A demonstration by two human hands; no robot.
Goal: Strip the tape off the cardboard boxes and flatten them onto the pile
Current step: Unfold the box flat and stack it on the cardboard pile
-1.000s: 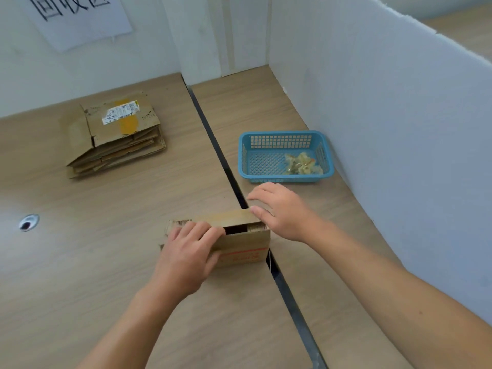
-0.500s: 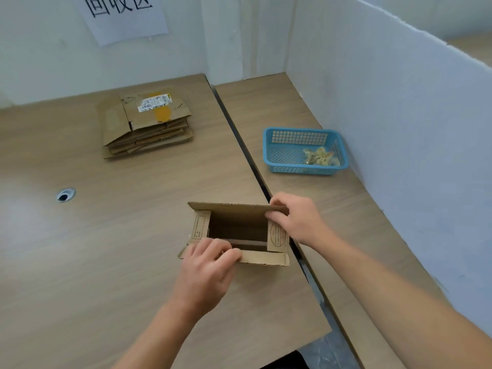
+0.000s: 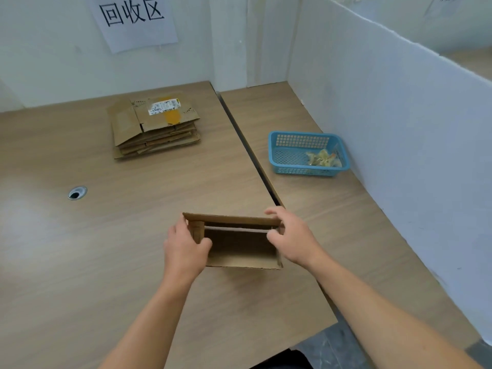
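A pile [image 3: 154, 126] of flattened boxes lies at eleven o'clock and tape scraps [image 3: 322, 159] fill the basket [image 3: 292, 134] at one, but the opened box [image 3: 239, 249], dead centre over the table [image 3: 80, 262], awaits flattening, with the fingers of the left hand [image 3: 183, 249] and right hand [image 3: 292, 238] gripping its ends.

Wall sign [image 3: 134, 21] "回收区"; white label [image 3: 163, 107] on the cardboard pile [image 3: 125, 123], print seemingly illegible.

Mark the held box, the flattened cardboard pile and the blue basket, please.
box [image 3: 239, 249]: head view, on its inner floor panel.
flattened cardboard pile [image 3: 155, 124]: head view, on the top sheet.
blue basket [image 3: 300, 141]: head view, on its far mesh wall.
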